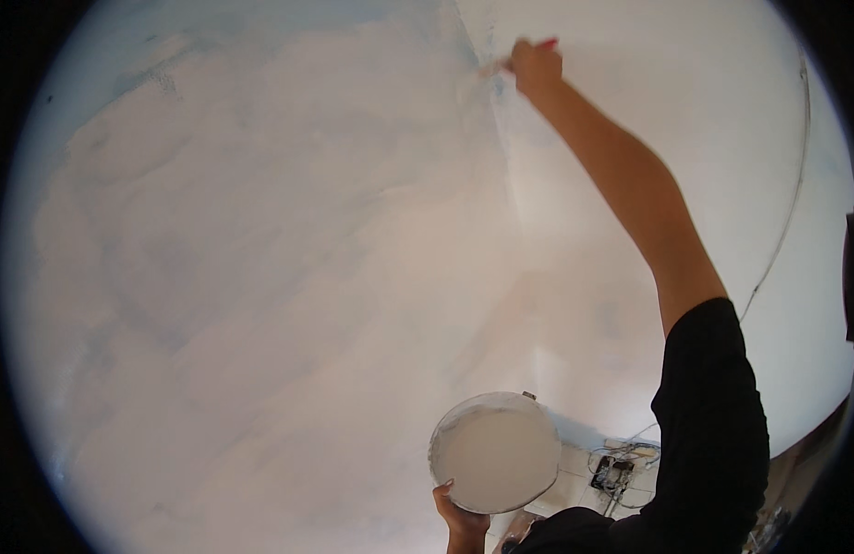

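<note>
white wall corner [501, 175]; r hand [536, 66] fingers shut round brush [519, 57], l hand [462, 519] grips paint bucket [496, 452].

White walls [260, 277] meeting at a corner (faint blue patches), tangled cables [621, 466] on floor below

Obstacles: wall corner [510, 185] far centre; paint bucket [496, 452] near; cable tangle [621, 466] near right. Left wall face [260, 277] open.

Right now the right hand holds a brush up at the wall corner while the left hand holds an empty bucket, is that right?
Not quite: the bucket in the left hand is full of white paint, as the head view shows. The right hand does hold the brush at the wall corner.
</note>
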The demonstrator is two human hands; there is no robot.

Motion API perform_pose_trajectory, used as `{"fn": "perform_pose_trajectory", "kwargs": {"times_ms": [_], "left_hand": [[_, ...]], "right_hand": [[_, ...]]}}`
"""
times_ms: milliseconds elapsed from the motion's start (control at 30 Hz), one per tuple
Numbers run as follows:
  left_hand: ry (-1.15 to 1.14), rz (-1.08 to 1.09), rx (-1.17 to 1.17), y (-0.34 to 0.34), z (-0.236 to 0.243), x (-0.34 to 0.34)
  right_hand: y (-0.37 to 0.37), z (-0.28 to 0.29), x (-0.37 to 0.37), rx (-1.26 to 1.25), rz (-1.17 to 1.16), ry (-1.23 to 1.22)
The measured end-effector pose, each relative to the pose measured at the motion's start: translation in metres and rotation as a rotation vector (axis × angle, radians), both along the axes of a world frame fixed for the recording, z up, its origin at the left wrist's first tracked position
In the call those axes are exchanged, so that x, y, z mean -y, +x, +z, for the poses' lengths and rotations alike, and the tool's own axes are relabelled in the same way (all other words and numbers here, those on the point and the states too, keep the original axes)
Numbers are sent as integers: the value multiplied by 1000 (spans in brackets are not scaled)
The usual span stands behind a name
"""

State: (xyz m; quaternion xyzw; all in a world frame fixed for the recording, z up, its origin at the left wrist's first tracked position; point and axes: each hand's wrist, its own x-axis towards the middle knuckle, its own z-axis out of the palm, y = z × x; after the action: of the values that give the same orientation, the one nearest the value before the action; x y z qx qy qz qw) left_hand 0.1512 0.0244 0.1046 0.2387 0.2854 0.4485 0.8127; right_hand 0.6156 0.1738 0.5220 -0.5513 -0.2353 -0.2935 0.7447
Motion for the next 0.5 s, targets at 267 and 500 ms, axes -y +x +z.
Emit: {"fn": "perform_pose_trajectory", "kwargs": {"times_ms": [267,500], "left_hand": [[58,34,50,9,8,9],[68,43,-15,1,6,-1]], "right_hand": [[19,-38,-7,-214,804,807],[4,-251,13,-653,829,532]]}}
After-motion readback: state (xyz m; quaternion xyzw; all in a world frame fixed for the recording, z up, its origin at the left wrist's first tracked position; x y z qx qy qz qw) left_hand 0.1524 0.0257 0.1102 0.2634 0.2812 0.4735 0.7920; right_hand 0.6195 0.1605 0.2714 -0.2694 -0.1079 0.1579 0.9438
